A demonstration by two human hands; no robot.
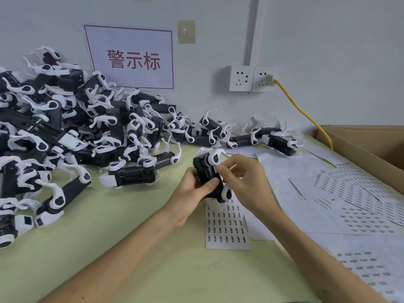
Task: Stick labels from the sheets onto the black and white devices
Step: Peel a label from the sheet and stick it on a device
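Observation:
My left hand [192, 190] grips a black and white device [208, 171] and holds it upright above the table, thumb across its black body. My right hand [242, 178] pinches a small label [215, 168] against the device's upper right side, fingertips curled over it. Right under the device lies a label sheet [227, 224] with rows of small printed labels. More label sheets [358, 191] are spread over the table to the right.
A big pile of black and white devices [65, 127] fills the left and back of the pale green table [131, 237]. A few more devices [277, 138] lie at the back right. A cardboard box [371, 145] stands far right. A yellow cable [306, 114] hangs from the wall socket.

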